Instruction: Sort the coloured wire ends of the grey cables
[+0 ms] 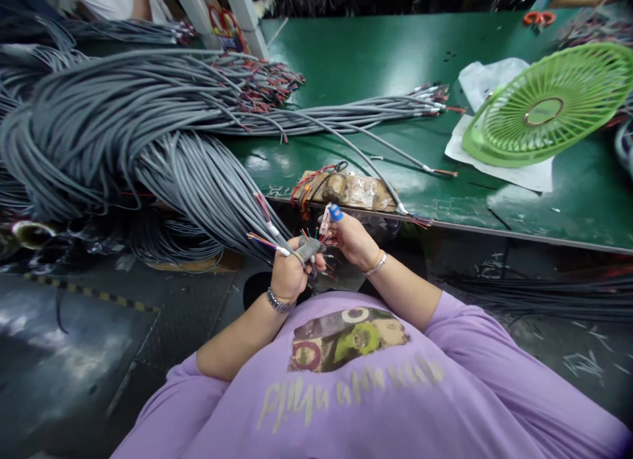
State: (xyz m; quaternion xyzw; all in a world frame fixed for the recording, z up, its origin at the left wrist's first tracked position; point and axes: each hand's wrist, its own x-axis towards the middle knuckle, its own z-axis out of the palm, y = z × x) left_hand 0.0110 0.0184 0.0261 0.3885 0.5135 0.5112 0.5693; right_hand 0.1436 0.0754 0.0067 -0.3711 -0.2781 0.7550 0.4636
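Note:
My left hand (289,277) is closed around a grey multi-core cable (309,249), close to its stripped end, where thin coloured wires (311,235) fan out. Other grey cable ends with bare coloured wires (262,240) stick out just above that hand. Right beside it, my right hand (353,241) is closed in a pinch on a small flat white piece with dark marks (325,220), held by the coloured wires. A blue finger cover (335,212) sits on its thumb. The other fingertips are partly hidden.
A large bundle of grey cables (99,129) hangs over the left of the green table (346,50). At the front edge lies a taped board with red and black leads (363,190). A green fan (544,109) stands right, and orange-handled scissors (539,18) lie behind.

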